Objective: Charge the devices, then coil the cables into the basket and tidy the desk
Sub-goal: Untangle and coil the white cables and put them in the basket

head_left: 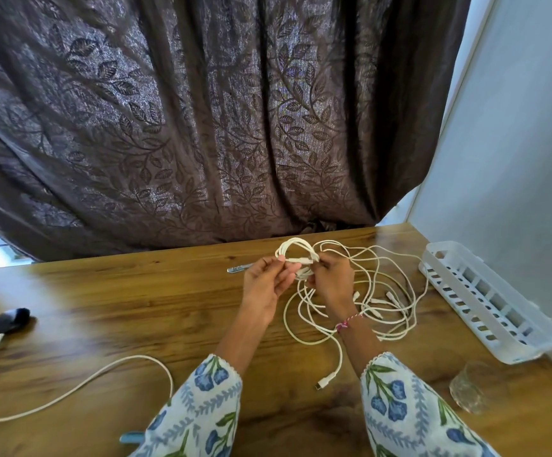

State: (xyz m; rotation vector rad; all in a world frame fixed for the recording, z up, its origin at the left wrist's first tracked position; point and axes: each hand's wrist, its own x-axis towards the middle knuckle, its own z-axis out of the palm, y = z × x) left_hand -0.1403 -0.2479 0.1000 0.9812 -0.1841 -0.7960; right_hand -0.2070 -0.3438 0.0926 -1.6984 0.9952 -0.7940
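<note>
Your fingers point(281, 258) pinch a small white cable coil point(296, 255), and both hands hold it up just above the desk point(136, 291). Your left hand point(263, 288) grips one side and your right hand point(332, 282) grips the other. Close to you, a glass point(475, 387) sits by your right sleeve. One white cable point(80, 387) runs to a dark device point(9, 320) on your left. Loose cables point(376, 308) lie tangled under your right hand. Past them sits the white basket point(492, 301), and a pen point(239, 268) lies behind your left hand. Farthest back hangs a dark curtain point(202, 127).
</note>
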